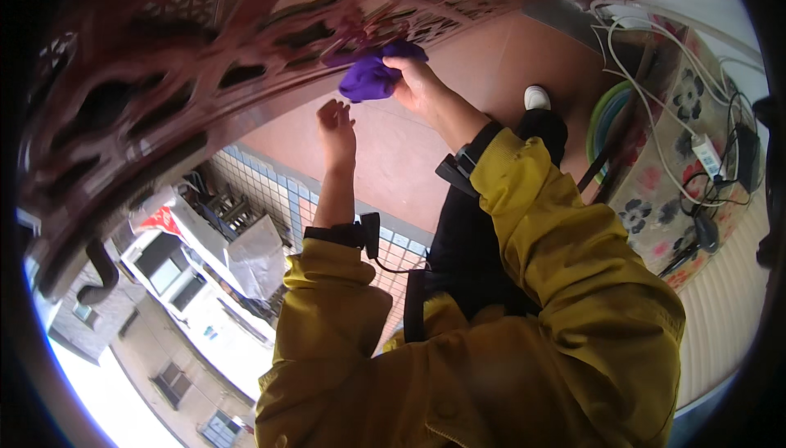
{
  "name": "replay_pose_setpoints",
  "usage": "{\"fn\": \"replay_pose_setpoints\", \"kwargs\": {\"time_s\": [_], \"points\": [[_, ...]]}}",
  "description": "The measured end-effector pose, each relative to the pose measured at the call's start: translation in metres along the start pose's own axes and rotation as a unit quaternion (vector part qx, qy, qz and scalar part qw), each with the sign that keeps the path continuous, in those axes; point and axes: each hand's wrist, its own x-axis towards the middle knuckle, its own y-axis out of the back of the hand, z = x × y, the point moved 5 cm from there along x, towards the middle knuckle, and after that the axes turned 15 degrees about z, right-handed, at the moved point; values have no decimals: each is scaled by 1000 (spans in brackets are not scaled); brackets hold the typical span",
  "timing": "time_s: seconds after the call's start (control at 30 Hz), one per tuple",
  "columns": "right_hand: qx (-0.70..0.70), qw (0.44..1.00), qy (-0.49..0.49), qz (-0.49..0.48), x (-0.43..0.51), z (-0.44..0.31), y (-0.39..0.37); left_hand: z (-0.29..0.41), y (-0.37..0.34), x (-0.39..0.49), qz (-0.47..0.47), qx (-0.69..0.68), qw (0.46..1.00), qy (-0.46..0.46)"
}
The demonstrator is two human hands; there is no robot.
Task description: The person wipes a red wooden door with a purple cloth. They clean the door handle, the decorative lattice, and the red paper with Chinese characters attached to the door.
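My right hand (414, 83) grips a bunched purple cloth (368, 78) beside the lower edge of a reddish-brown carved lattice panel (233, 73). The panel has a glossy surface and many cut-out openings. A dim purple reflection shows on it near the cloth. Below and left of the cloth is my left hand (336, 126), its fingers loosely curled and apart with nothing seen in them. Whether the cloth touches the panel is hard to tell.
At the right, a flower-patterned cover (651, 190) bears a white power strip (707, 154), tangled cables and a black adapter (747, 156). Rounded green and blue rims (605, 123) show beside it. My white shoe (537, 97) is on the reddish floor (393, 159); tiles (295, 193) border it.
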Motion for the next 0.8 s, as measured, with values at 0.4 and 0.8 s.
{"fn": "replay_pose_setpoints", "kwargs": {"time_s": [0.4,0.8], "points": [[-94,994,57,-12,-51,25,-61,58,59,-1,46,26,985,-163],[-129,989,-16,-70,-115,76,-125,103,137,-8,87,-24,983,-157]]}}
